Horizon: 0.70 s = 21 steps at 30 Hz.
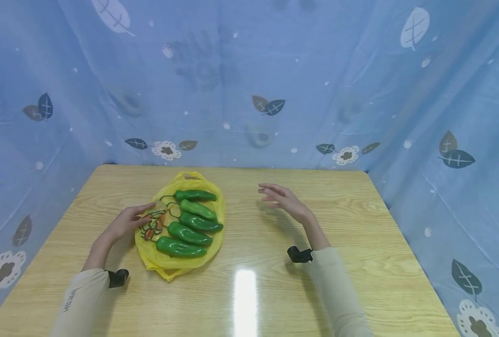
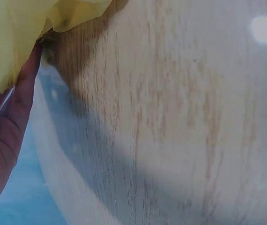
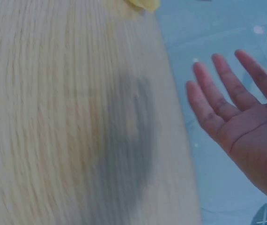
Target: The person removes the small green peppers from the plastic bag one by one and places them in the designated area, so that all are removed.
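Observation:
Several long green peppers [image 1: 196,221] with thin curved stems lie in a column on a spread yellow plastic bag [image 1: 213,243] left of the table's middle. Orange and black print shows on the bag's left part. My left hand [image 1: 125,224] reaches over that left edge, fingers extended at the print and thumb apart from them. The yellow bag [image 2: 11,37] hides some of its fingertips in the left wrist view. Off to the right, my right hand [image 1: 287,203] hovers above the table, holding nothing. Its fingers [image 3: 227,84] are spread and nearly straight in the right wrist view.
The wooden table [image 1: 317,299] has a bright light reflection near its front middle. A blue curtain [image 1: 241,70] with leaf and flower prints hangs behind and along both sides. A black wrist camera [image 1: 118,278] is on the left wrist, and another black camera [image 1: 298,255] on the right.

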Each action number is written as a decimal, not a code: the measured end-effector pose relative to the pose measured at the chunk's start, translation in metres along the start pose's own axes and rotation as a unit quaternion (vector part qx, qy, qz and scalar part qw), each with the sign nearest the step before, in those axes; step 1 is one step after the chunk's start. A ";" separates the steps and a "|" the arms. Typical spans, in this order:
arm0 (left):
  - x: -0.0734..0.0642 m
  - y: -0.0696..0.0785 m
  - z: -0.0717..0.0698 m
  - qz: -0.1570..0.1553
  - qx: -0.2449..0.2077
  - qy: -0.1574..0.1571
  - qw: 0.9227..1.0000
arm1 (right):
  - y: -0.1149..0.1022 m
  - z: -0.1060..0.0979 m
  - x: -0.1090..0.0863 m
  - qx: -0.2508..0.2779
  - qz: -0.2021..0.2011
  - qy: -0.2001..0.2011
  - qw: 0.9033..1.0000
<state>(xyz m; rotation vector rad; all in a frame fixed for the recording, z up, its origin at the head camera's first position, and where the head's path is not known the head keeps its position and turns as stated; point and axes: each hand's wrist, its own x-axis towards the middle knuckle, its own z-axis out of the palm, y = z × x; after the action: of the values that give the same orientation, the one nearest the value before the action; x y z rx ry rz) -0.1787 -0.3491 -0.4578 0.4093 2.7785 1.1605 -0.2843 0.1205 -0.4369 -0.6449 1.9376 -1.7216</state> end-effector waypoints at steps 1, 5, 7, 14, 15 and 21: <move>0.000 0.000 0.000 -0.001 0.002 0.001 1.000 | 0.002 0.001 0.002 0.011 -0.003 0.006 1.000; 0.000 0.001 -0.001 -0.007 0.005 0.000 1.000 | 0.010 0.005 0.011 0.047 -0.011 0.032 0.998; 0.001 0.002 -0.002 -0.009 0.005 -0.003 1.000 | 0.015 0.006 0.015 0.060 -0.018 0.041 0.997; 0.003 0.003 -0.003 -0.025 0.003 -0.009 1.000 | 0.022 0.012 0.023 0.063 -0.025 0.044 0.997; 0.003 0.003 -0.004 -0.027 0.002 -0.008 1.000 | 0.021 0.014 0.025 0.062 -0.026 0.043 0.997; 0.003 0.004 -0.003 -0.027 -0.001 0.000 1.000 | 0.022 0.024 0.034 0.055 -0.034 0.034 0.997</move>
<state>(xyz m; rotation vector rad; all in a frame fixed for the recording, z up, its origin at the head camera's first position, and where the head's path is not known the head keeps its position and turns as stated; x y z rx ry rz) -0.1812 -0.3476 -0.4534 0.3314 2.7689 1.1513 -0.2971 0.0831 -0.4629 -0.6266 1.8702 -1.9011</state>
